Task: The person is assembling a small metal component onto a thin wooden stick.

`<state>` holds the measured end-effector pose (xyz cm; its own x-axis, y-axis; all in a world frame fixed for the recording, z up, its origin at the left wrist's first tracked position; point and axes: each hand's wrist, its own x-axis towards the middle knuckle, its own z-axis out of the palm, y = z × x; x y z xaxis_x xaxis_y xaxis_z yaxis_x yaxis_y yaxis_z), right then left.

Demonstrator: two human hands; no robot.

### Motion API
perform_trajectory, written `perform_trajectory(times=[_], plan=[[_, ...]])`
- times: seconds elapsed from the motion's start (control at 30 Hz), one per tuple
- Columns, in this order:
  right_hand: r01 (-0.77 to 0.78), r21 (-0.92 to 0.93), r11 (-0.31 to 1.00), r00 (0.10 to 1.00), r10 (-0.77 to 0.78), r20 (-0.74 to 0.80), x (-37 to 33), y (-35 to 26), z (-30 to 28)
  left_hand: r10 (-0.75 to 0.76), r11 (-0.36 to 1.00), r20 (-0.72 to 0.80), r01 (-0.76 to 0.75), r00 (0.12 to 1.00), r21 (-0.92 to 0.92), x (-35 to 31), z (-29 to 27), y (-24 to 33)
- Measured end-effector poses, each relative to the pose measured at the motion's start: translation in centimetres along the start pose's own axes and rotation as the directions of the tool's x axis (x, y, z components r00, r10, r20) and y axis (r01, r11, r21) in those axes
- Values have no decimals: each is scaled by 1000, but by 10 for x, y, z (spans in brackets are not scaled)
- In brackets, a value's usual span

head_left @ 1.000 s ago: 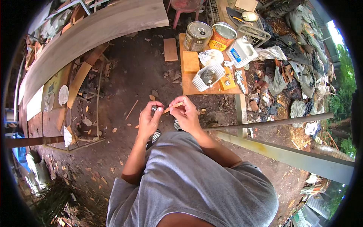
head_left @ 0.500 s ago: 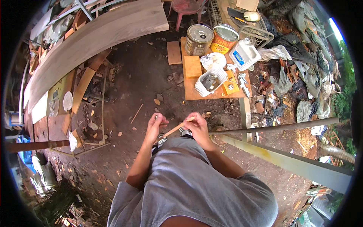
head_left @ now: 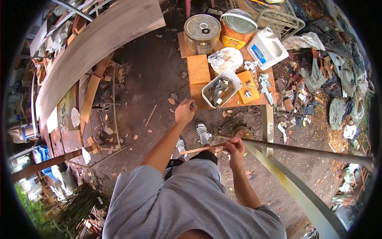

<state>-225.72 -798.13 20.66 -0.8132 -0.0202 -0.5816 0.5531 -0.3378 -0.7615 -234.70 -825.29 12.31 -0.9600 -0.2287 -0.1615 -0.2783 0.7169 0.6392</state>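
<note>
- We see the right hand (head_left: 234, 147) on the near side of the table (head_left: 195, 93), thumb and fingers pinching one end of the stick (head_left: 201, 150), which points left.
- Half a second ago we saw both hands close together; now they are well apart, and the right one has gone further right with the stick.
- The left hand (head_left: 186, 112) has reached forward to just beside the table's near left corner, fingers curled; we cannot tell whether they grip anything.
- At the table's near edge we find the bin (head_left: 234, 78), holding small mixed things.
- Toward the table's far right we see the jug (head_left: 274, 49), with a blue and white label.
- At the table's far side stand the bucket (head_left: 238, 32), with red-and-yellow print, and the can (head_left: 202, 34), its print unclear to us.
</note>
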Motion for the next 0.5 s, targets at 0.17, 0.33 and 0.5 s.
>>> perform_trajectory(times=[0.17, 0.33, 0.5], plan=[[-63, 0, 998, 995, 62, -74, 18, 1, -15, 172, 985, -235, -164, 957, 54, 83, 9, 7], [-112, 26, 993, 989, 114, -94, 25, -2, -19, 275, 933, -164, -221, 947, 285, 143, 6, 28], [-92, 59, 994, 989, 98, -110, 29, -10, -24, 271, 880, -92, -207, 958, 428, 161, 11, 26]])
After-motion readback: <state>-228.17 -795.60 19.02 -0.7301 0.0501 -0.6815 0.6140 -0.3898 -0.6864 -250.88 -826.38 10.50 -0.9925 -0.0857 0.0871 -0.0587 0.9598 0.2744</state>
